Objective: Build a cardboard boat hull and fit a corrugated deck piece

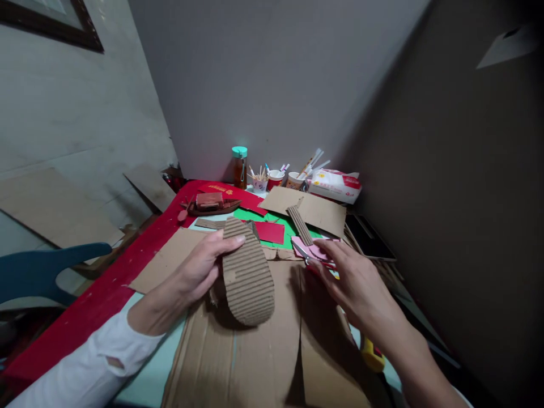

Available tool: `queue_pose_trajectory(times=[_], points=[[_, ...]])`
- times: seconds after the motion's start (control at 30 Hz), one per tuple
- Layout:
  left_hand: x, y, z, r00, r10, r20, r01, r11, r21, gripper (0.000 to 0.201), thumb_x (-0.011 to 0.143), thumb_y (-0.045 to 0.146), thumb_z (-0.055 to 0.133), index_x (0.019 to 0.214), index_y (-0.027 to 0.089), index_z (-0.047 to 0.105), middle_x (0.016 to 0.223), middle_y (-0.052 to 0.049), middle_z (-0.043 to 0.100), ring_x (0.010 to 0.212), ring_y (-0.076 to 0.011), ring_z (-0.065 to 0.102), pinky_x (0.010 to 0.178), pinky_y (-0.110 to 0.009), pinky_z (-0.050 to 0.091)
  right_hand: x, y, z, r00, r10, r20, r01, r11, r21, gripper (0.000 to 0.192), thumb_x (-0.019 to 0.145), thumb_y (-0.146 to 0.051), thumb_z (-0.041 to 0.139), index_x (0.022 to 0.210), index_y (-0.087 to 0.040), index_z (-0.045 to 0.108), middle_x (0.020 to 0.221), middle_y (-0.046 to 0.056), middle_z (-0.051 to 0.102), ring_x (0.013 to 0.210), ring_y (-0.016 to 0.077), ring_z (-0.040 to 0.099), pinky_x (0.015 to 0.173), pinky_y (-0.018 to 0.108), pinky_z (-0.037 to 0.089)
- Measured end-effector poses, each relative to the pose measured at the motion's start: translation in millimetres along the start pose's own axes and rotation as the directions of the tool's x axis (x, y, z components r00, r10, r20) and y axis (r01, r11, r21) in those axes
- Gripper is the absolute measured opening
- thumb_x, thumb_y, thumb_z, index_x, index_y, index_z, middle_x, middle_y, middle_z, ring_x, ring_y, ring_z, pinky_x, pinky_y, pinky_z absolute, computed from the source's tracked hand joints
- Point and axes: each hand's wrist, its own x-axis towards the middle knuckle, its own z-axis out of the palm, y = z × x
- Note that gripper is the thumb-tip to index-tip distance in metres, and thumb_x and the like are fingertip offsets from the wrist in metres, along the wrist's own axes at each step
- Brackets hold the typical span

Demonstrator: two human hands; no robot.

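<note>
My left hand grips a sole-shaped piece of corrugated cardboard by its upper left edge, thumb on the ridged face. Some of what lies behind this piece is hidden. At the right, my right hand has its thumb and fingers around the handle end of a pair of scissors, whose blade points up and left. Pink paper lies under the scissors. Just beyond is a narrow corrugated strip. A large cardboard sheet spreads beneath both hands.
A model boat, red paper and a flat cardboard piece lie farther back. Along the wall stand a bottle, cups of sticks and pens, and a tissue pack. A yellow-handled tool sits at right, a blue chair at left.
</note>
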Motion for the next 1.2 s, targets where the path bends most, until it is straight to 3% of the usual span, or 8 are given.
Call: queue_pose_trajectory(times=[0.1,0.2,0.33,0.53,0.73,0.9,1.07,1.2], points=[[10.2,13.3,1.6,0.992,0.115,0.059,-0.120,0.989,0.087,0.014,0.082,0.021,0.071,0.093,0.012,0.069,0.087,-0.008,0.074,0.079,-0.0188,0.069,0.076,-0.030,0.055,12.7,-31.2,-2.8,0.987,-0.072,0.142,-0.012,0.855,0.518,0.031,0.096,-0.044,0.058,0.116,-0.022,0.063,0.104,0.007,0.072,0.096,0.0225,0.068,0.082,0.033,0.053],[24.8,22.6,8.9,0.978,0.183,0.101,-0.194,0.975,0.107,0.014,0.079,0.023,0.072,0.088,0.013,0.068,0.082,-0.006,0.072,0.074,-0.0173,0.067,0.075,-0.030,0.054,31.6,-52.7,5.3,0.978,-0.069,0.199,-0.110,0.638,0.762,0.029,0.089,-0.043,0.068,0.106,-0.021,0.064,0.082,0.000,0.067,0.073,0.0160,0.064,0.059,0.025,0.051],[42.9,29.1,-3.5,0.964,0.262,0.043,-0.265,0.948,0.176,0.028,0.081,0.039,0.070,0.092,0.014,0.068,0.088,-0.007,0.069,0.079,-0.0186,0.065,0.068,-0.027,0.052,53.1,-58.1,17.6,0.965,0.038,0.258,-0.249,0.429,0.868,0.031,0.077,-0.038,0.079,0.089,-0.018,0.059,0.062,-0.007,0.052,0.048,0.0081,0.047,0.043,0.021,0.041],[51.6,-0.6,-68.7,0.942,0.303,-0.142,-0.208,0.861,0.464,0.026,0.083,0.042,0.067,0.087,0.017,0.066,0.086,-0.005,0.065,0.069,-0.0149,0.056,0.055,-0.023,0.044,64.3,-58.6,36.4,0.937,0.109,0.331,-0.348,0.308,0.885,0.037,0.074,-0.037,0.078,0.093,-0.019,0.052,0.072,-0.006,0.057,0.054,0.0071,0.058,0.053,0.021,0.052],[39.2,-29.0,-79.0,0.964,0.264,-0.039,-0.175,0.733,0.658,0.027,0.086,0.041,0.060,0.096,0.019,0.072,0.096,-0.007,0.074,0.091,-0.0241,0.065,0.080,-0.034,0.050,59.5,-64.8,76.5,0.892,0.130,0.433,-0.450,0.352,0.821,0.049,0.066,-0.036,0.077,0.097,-0.022,0.040,0.066,-0.007,0.060,0.045,0.0151,0.065,0.044,0.026,0.055],[34.0,-30.3,-70.9,0.958,0.286,-0.029,-0.170,0.645,0.745,0.025,0.083,0.036,0.061,0.100,0.021,0.073,0.108,-0.009,0.076,0.109,-0.0307,0.065,0.099,-0.041,0.044,52.6,-66.9,89.0,0.916,0.155,0.370,-0.398,0.470,0.788,0.051,0.072,-0.038,0.073,0.104,-0.025,0.035,0.065,-0.009,0.060,0.039,0.0151,0.061,0.032,0.021,0.045],[28.0,-33.8,-67.1,0.947,0.313,-0.069,-0.147,0.615,0.775,0.030,0.088,0.036,0.053,0.108,0.021,0.069,0.113,-0.011,0.073,0.110,-0.0314,0.063,0.099,-0.043,0.042,49.1,-70.7,89.9,0.945,0.152,0.288,-0.323,0.552,0.769,0.045,0.080,-0.038,0.062,0.114,-0.029,0.033,0.066,-0.013,0.053,0.031,0.0096,0.047,0.027,0.019,0.036],[19.6,-36.9,-60.5,0.927,0.348,-0.140,-0.134,0.657,0.742,0.032,0.093,0.037,0.043,0.115,0.020,0.059,0.094,-0.007,0.069,0.092,-0.0270,0.065,0.084,-0.039,0.046,45.2,-77.7,88.6,0.962,0.161,0.220,-0.271,0.646,0.713,0.034,0.088,-0.040,0.051,0.113,-0.029,0.031,0.066,-0.013,0.047,0.033,0.0098,0.042,0.029,0.021,0.035]])
